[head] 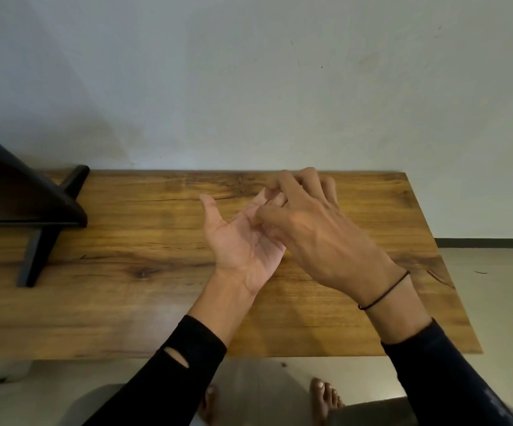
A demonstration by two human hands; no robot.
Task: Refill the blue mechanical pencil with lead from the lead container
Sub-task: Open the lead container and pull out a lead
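My left hand (236, 241) is held palm up over the middle of the wooden table (126, 287), thumb spread to the left. My right hand (313, 229) lies across its fingers from the right, palm down, thumb and fingertips pinched over the left palm. The right hand covers whatever lies between them. Neither the blue pencil nor the lead container shows anywhere in the head view.
A black angled stand (43, 210) occupies the table's far left. A pale wall rises directly behind the table. The table's right edge drops to a tiled floor (495, 287). My bare feet (326, 398) show below the near edge.
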